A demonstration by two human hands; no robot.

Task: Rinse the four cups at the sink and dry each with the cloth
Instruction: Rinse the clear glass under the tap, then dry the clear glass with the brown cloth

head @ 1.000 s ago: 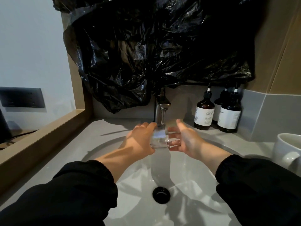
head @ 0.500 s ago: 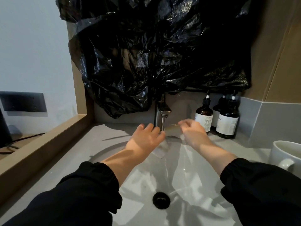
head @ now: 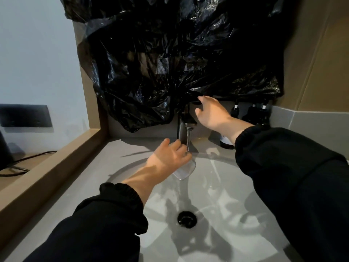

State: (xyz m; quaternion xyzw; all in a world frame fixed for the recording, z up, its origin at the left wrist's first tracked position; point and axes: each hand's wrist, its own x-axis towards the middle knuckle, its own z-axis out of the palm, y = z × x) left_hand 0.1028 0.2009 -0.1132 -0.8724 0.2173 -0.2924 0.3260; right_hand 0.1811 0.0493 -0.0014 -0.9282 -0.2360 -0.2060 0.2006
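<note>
Fingers, left: curled [head: 177,146] round the glass cup [head: 184,170]; the left hand [head: 168,159] now holds it alone.
Fingers, right: loosely spread [head: 204,100], holding nothing; the right hand [head: 211,114] reaches to the top of the tap [head: 186,121], under the edge of the black plastic bag [head: 170,63].
Change: half a second ago the right hand was low beside the cup; it has left the cup and risen to upper centre of the frame.
Contact with tap: I cannot tell if the fingers touch the handle.
Cup: centre of the frame, tilted, at the foot of the water stream [head: 188,141], above the sink [head: 236,186].
Water: running.
Meaning: I judge the rinse of this cup is ending and the tap will be closed; drying comes next.
Cloth: not in view.
Other cups: not in view.
</note>
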